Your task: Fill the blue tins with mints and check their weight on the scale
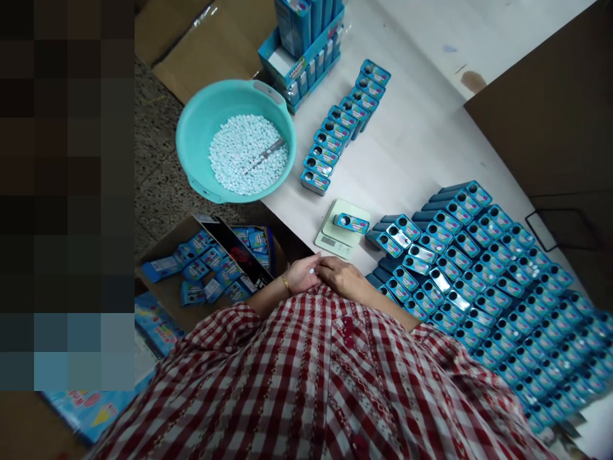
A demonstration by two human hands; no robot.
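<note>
My left hand [301,275] is palm up and unclosed, one white tablet [311,271] resting on it. My right hand [342,276] touches it, fingers curled; contents indeterminable. Just beyond, a blue tin [353,223] sits on the scale [348,206].

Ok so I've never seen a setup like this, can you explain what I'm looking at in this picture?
There's no machine: these are a person's own bare hands, seen by a camera worn on their head. The left hand has a small white pellet on its palm; the right hand touches the left. Just beyond them, a scale on the white table carries one blue tin. More tins crowd the right, with a shorter row farther back. At left is a teal bowl of white pellets.
</note>
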